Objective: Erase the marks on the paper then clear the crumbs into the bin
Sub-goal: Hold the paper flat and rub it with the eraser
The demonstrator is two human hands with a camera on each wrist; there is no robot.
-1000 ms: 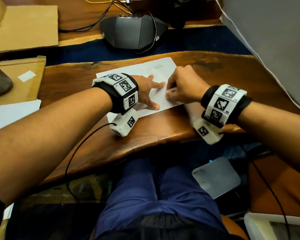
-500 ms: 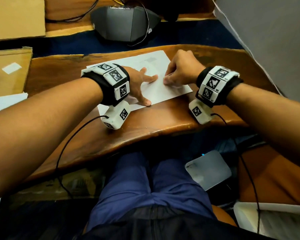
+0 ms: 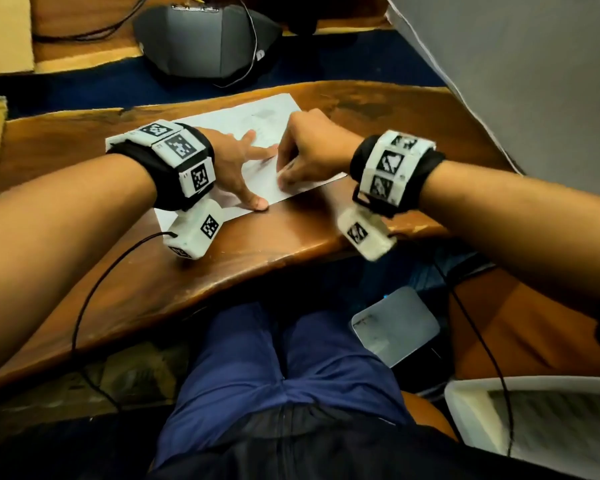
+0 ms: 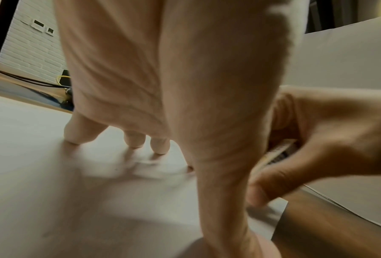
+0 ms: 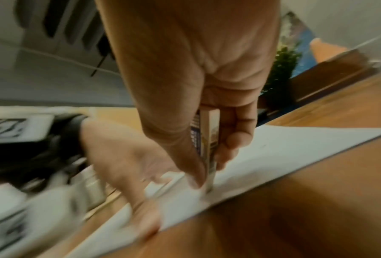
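Bare table [image 3: 378, 109] lies right of the paper [image 3: 243, 123]; grey panel [image 3: 534, 81] walls that side.

Matt white paper [image 3: 236, 123] (on glossy wooden table [image 3: 291, 237])

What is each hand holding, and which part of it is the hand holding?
The right hand pinches an eraser by its flat sides, its tip on the paper. The left hand holds nothing; its spread fingers press the paper flat.

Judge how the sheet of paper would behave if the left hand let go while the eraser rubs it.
The paper is one thin loose sheet on a smooth wooden table, so it would probably slide or crumple. The left hand presses it flat with spread fingers, suggesting it needs pinning. The right hand pinches the eraser near the paper's edge, where buckling seems likeliest.
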